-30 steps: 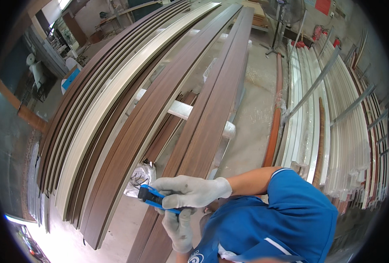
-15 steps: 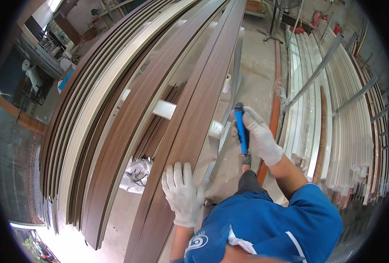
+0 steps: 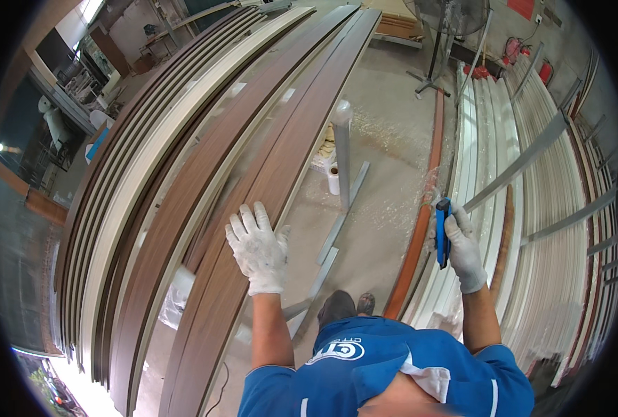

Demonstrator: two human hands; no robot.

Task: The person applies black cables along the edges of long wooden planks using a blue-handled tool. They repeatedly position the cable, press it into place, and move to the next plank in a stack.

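My left hand (image 3: 259, 248), in a white work glove, lies flat with fingers spread on a long brown wood-grain board (image 3: 284, 149) that runs away from me. My right hand (image 3: 460, 244), also gloved, is closed around a blue-handled tool (image 3: 442, 233), held out to the right above white boards (image 3: 483, 181). The tool's working end is hidden by the glove.
More long brown and cream boards (image 3: 156, 160) lie side by side on the left. An upright grey post (image 3: 342, 149) and a small white roll (image 3: 334, 179) stand on the concrete floor between the stacks. A fan stand (image 3: 434, 62) is farther back. My shoes (image 3: 347, 306) show below.
My right hand has swung out to the right with the blue tool, away from the brown board. My left hand has slid forward along the board.
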